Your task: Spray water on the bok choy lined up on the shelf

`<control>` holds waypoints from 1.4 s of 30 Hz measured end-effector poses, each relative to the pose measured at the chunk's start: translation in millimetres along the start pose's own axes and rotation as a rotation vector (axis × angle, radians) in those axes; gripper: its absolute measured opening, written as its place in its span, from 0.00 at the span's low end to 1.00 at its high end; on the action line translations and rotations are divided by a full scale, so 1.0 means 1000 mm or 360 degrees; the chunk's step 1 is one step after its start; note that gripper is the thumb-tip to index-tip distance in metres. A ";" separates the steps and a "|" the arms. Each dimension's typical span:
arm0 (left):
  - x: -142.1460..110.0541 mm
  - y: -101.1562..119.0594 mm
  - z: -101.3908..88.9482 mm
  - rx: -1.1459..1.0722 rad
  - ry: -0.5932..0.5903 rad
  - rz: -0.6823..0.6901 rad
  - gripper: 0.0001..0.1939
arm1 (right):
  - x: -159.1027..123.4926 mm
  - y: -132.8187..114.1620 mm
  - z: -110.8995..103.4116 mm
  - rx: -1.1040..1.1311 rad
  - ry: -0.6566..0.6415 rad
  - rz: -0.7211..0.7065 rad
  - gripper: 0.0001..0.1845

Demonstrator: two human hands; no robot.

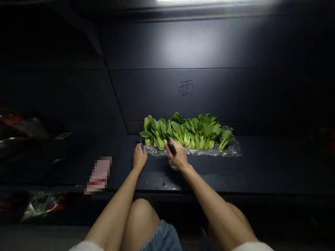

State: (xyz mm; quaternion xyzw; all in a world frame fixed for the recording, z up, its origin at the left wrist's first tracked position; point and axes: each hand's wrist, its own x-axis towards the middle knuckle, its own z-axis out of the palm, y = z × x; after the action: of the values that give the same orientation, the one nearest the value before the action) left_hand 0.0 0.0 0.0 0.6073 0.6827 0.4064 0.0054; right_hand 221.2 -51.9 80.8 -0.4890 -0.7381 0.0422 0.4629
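Several heads of green bok choy (206, 130) lie side by side in a row, leaves toward the back wall, on clear plastic film (232, 150). My right hand (179, 157) is closed around a spray bottle (171, 147) in front of the row. The bottle has a black spray head, and part of its clear body shows below my hand. At the left end of the film, my left hand (139, 157) rests on the dark shelf, fingers stretched forward and slightly apart. Its fingertips are close to the film's edge; I cannot tell whether they touch it.
Water drops and small bits lie near the front edge of the dark shelf (159, 183). A blurred pink-and-red card (98, 174) is to the left. Shiny packages (43, 205) sit lower left. The dark back wall (157, 94) bears a handwritten mark, with a light above.
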 end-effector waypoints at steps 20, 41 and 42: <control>-0.007 0.029 -0.009 -0.0138 -0.0025 -0.0257 0.26 | 0.009 -0.008 0.007 -0.0042 -0.0165 -0.0055 0.15; -0.005 0.018 -0.004 -0.0299 0.0114 -0.0355 0.27 | 0.026 -0.019 0.023 -0.0030 -0.0383 -0.0185 0.17; -0.005 0.018 -0.004 -0.0302 0.0121 -0.0346 0.27 | 0.026 -0.019 0.023 -0.0010 -0.0391 -0.0193 0.17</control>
State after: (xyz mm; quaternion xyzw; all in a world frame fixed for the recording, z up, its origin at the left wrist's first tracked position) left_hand 14.2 -7.5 9.8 0.5106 0.7027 0.4888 0.0809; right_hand 188.6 -33.3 94.0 -0.4361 -0.8176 0.0713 0.3691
